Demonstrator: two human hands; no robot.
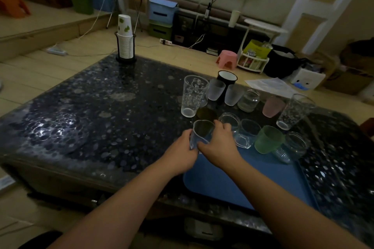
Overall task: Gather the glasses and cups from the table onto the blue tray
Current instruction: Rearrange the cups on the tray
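Right now your left hand and right hand both curl their fingers around a small clear glass, holding it at the far left corner of the blue tray; just beyond your right fingertips stand more clear glasses.

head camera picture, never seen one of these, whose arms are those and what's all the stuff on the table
The single picture comes from a camera worn on a person's head, looking down, so the arms are the wearer's own. No robot is involved. The left hand and right hand together grip one clear glass at the far left corner of the blue tray. The tray lies on a dark speckled table. Beyond it stand more glasses and cups, among them a green cup, a pink cup and a black mug. A stack of paper cups stands at the far edge.
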